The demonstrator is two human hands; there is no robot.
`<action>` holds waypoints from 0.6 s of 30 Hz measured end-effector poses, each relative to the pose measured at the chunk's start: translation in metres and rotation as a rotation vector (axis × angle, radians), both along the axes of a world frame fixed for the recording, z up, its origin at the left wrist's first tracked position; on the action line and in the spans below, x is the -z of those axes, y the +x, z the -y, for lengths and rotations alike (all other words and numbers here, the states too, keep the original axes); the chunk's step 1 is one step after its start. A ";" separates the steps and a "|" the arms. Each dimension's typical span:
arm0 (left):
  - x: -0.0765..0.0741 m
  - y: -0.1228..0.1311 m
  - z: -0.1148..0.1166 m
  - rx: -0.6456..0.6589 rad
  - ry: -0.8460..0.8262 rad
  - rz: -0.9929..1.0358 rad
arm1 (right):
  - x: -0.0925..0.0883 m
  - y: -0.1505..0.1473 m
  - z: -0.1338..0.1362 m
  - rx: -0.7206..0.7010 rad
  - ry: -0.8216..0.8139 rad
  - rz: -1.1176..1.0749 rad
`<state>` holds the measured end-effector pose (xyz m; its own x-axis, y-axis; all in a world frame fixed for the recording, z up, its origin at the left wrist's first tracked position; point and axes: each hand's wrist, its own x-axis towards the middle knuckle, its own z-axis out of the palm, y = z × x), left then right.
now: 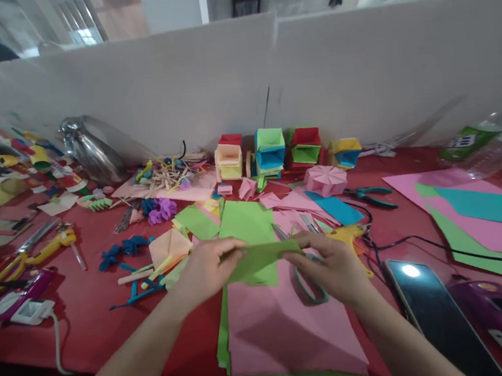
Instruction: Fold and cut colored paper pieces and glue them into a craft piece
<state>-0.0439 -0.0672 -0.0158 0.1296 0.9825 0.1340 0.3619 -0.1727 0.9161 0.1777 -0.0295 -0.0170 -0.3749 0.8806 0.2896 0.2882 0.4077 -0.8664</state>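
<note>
One green sheet [264, 258] is hovering just above one pink paper stack [287, 330] on the red bench [97, 319]; the left hand [206, 271] and right hand [334, 268] are both pinching it, fingers closed on its ends

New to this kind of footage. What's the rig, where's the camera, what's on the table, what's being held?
There is no machine here. A person works with bare hands, filmed by one camera worn on the head that looks forward and down. The left hand and right hand pinch a folded green sheet between them. A pair of scissors seems to sit in the right hand too. Below lies a pink paper stack on a red table. Around it are folded paper boxes at the back, pliers, a phone at the right and yellow scissors at the left.
</note>
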 end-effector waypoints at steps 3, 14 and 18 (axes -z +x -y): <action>-0.013 -0.003 -0.027 0.011 -0.100 0.165 | -0.017 -0.008 -0.028 0.038 -0.089 -0.103; -0.027 0.009 -0.090 0.129 -0.134 0.298 | -0.039 -0.018 -0.087 -0.019 -0.112 -0.223; -0.022 0.012 -0.104 0.134 -0.204 0.434 | -0.032 -0.018 -0.093 0.004 -0.105 -0.214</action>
